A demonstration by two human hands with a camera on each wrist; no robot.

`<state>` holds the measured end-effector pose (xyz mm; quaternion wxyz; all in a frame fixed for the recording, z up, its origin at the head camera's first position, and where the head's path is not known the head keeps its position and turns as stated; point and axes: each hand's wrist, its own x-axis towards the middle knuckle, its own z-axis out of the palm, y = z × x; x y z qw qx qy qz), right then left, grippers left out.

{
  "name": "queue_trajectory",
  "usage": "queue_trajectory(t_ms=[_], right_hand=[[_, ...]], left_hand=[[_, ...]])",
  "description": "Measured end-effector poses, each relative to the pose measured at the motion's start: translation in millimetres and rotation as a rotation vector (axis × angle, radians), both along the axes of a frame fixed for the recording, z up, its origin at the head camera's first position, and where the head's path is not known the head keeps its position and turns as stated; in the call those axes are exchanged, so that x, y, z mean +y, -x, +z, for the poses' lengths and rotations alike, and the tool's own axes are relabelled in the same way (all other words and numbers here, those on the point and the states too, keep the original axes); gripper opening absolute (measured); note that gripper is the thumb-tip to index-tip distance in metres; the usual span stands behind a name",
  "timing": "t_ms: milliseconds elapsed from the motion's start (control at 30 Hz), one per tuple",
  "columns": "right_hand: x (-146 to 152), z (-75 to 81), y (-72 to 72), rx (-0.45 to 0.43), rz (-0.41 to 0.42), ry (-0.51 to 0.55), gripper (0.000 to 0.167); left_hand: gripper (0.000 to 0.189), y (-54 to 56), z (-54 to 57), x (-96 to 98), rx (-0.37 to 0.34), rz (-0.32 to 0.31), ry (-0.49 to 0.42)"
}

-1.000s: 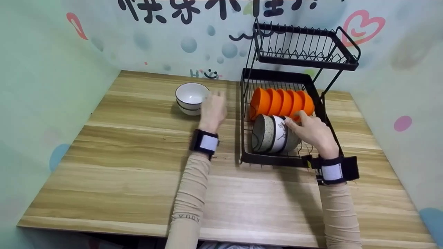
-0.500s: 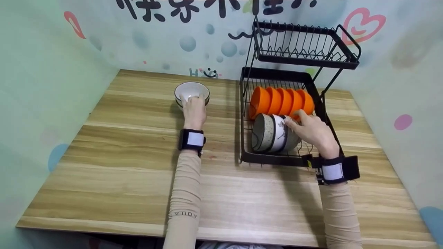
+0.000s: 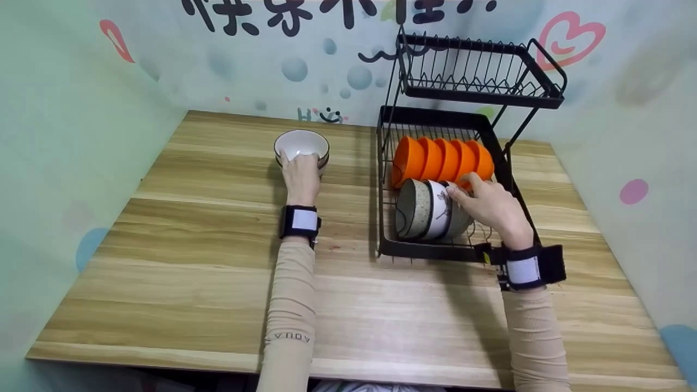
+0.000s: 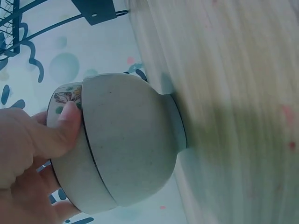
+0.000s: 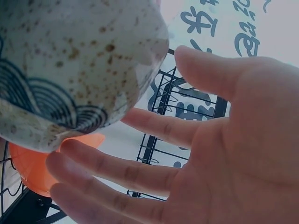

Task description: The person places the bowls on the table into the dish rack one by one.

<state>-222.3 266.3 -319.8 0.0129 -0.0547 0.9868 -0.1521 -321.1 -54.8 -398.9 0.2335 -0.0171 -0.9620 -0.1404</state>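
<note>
Two white bowls are stacked on the wooden table, the upper bowl (image 3: 302, 141) inside the lower bowl (image 4: 133, 140). My left hand (image 3: 301, 177) grips the upper bowl at its rim, with the thumb on the outer wall beside a small floral print in the left wrist view. On the right, my right hand (image 3: 493, 209) is at the end bowl (image 3: 462, 220) of a tilted row in the black dish rack. Its fingers (image 5: 121, 172) are spread and fairly straight beside that brown-speckled bowl with blue wave marks; whether they touch it is unclear.
The dish rack (image 3: 430, 251) has a raised upper shelf (image 3: 479, 98) with wire slots. Its lower tray holds several orange bowls (image 3: 409, 163), plus a speckled grey bowl (image 3: 419, 209) and a white patterned bowl (image 3: 438, 212). Walls (image 3: 81, 136) enclose the table (image 3: 207, 305).
My left hand has moved left from beside the white bowls onto the upper one and grips its rim. The right hand has stayed at the rack.
</note>
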Motion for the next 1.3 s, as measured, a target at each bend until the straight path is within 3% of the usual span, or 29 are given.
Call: queue_trajectory(t_ms=[200, 400, 767, 1100, 1300], right_hand=[[0.3, -0.6, 0.0, 0.004, 0.003, 0.004, 0.059], [1.3, -1.2, 0.3, -0.003, 0.004, 0.007, 0.059], [0.8, -0.4, 0.9, -0.005, 0.010, 0.010, 0.059], [1.0, 1.5, 0.1, 0.009, 0.023, 0.014, 0.058], [1.1, 1.9, -0.1, 0.006, 0.017, 0.019, 0.059]], left_hand=[[0.010, 0.6, 2.2, -3.2, 0.017, -0.010, -0.082], [0.009, 0.9, 4.6, -6.5, -0.014, -0.033, -0.129], [0.004, -0.6, 9.8, -7.1, 0.032, -0.059, -0.118], [0.009, -12.8, 34.5, -3.8, 0.065, -0.110, -0.066], [0.013, -24.8, 53.8, 0.8, 0.083, -0.200, -0.072]])
